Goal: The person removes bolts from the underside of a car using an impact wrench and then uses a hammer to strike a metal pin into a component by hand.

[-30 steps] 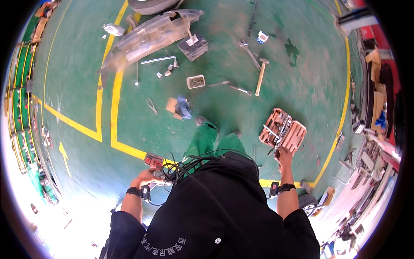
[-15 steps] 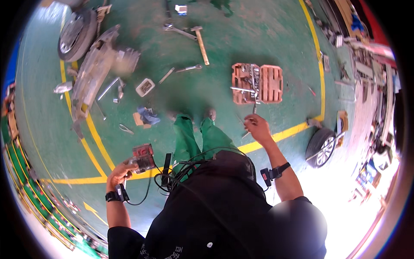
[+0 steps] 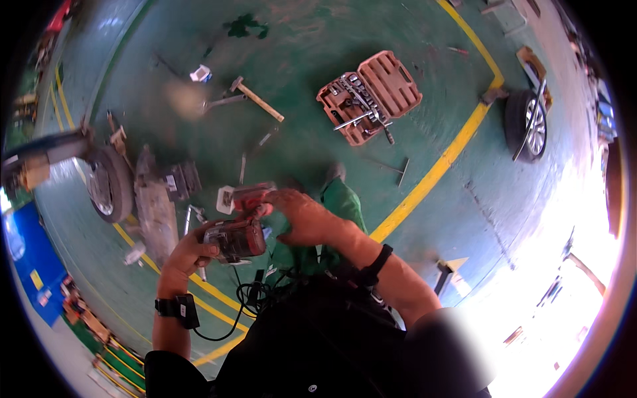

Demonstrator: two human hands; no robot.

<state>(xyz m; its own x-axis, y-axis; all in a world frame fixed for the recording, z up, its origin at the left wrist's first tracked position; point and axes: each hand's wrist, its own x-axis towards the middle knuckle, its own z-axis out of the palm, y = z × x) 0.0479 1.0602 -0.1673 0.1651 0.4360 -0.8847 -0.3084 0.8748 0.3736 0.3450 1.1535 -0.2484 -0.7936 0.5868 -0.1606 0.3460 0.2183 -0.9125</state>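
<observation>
My left hand [image 3: 189, 252] is closed on a red-and-grey power tool [image 3: 235, 240], which hangs in front of my legs. My right hand [image 3: 295, 219] has its fingers curled on the tool's upper red part [image 3: 252, 196], near a white container [image 3: 225, 199] on the floor behind it. Black cables [image 3: 255, 298] trail below the tool. Farther forward lies an open orange socket-set case [image 3: 388, 83] with metal sockets and bars in it.
On the green floor lie a wooden-handled hammer [image 3: 262, 99], a T-handled bar [image 3: 403, 171] and a translucent plastic panel [image 3: 156, 222]. Tires stand at left [image 3: 119, 186] and right [image 3: 516, 126]. A car battery-like block [image 3: 181, 179] sits beside the panel.
My right hand has left the socket case's side and crossed to the power tool. My left hand still holds the tool, now raised nearer the middle. The view has turned, shifting the floor items.
</observation>
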